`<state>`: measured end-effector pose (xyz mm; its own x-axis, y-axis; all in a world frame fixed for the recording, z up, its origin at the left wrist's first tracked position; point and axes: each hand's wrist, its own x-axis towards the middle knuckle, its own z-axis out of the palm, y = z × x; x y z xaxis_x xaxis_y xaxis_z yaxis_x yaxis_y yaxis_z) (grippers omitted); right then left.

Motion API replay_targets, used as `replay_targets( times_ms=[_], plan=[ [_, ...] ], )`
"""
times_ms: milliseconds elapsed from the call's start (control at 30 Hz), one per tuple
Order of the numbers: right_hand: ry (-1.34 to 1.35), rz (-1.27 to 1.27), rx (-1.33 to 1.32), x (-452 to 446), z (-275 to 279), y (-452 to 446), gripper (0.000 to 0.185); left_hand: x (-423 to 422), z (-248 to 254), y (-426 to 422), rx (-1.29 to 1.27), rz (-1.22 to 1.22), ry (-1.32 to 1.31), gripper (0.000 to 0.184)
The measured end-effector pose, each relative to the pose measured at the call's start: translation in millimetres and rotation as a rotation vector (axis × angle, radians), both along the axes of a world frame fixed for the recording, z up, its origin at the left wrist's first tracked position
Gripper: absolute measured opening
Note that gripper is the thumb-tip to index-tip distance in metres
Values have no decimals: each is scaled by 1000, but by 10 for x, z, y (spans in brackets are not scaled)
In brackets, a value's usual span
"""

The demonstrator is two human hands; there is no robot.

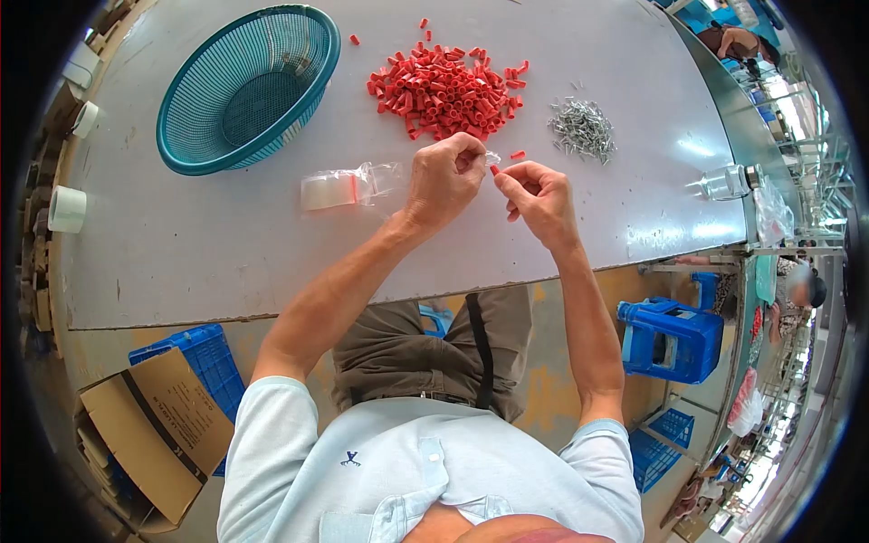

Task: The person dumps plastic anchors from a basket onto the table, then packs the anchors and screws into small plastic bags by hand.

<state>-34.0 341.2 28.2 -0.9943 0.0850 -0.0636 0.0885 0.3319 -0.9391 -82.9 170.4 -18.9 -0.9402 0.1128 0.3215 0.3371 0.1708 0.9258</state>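
Note:
My left hand (445, 181) is closed on a small clear plastic bag (491, 157), its fingers pinched together just below the pile of red caps (445, 90). Beside it, my right hand (541, 197) pinches a small red piece (495, 169) at the bag's edge. A single red cap (518, 155) lies just above my right hand. Up to the right is a heap of small metal screws or pins (582, 128). Left of my left hand, a stack of clear bags (329, 192) lies flat on the table.
A teal plastic basket (172, 136) stands on the grey table (226, 244) at the upper left. Tape rolls (68, 209) sit at the left edge, a glass jar (724, 183) at the right. Below are a cardboard box (158, 434) and blue stool (674, 339). People (801, 290) are farther right.

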Motion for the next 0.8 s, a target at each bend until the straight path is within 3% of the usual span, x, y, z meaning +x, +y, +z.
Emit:
replay_targets(
  times_ms=[100,233,300,400,433,467,500,533,567,600,733,800],
  plan=[
    [11,-28,9,-58,-79,6,22,33,-15,6,-56,-15,120,10],
    [-32,-52,-175,-49,-208,59,24,71,-35,30,-12,-89,78,10],
    [-10,-66,-252,-4,-186,38,26,56,-57,33,284,-283,-302,11],
    [14,-70,-345,81,-189,3,18,118,-75,60,228,-285,-259,10],
    [93,-100,-61,95,-263,24,13,150,-80,73,232,-288,-262,10],
    [173,-127,224,98,-246,8,10,174,-76,86,87,-231,-64,9],
    [171,-129,228,104,-202,15,10,193,-71,99,-58,-171,132,8],
    [160,-68,293,97,-137,26,9,190,-62,102,-56,-174,132,8],
    [152,-4,356,65,-80,15,12,164,-15,82,-46,-164,45,7],
    [140,26,167,-17,-89,108,16,141,8,47,-37,-148,-46,7],
    [251,-110,502,-254,89,263,19,-32,14,-48,141,-92,-202,6],
    [412,97,589,-435,-41,298,16,-69,-10,-30,156,-94,-225,6]
  ],
)
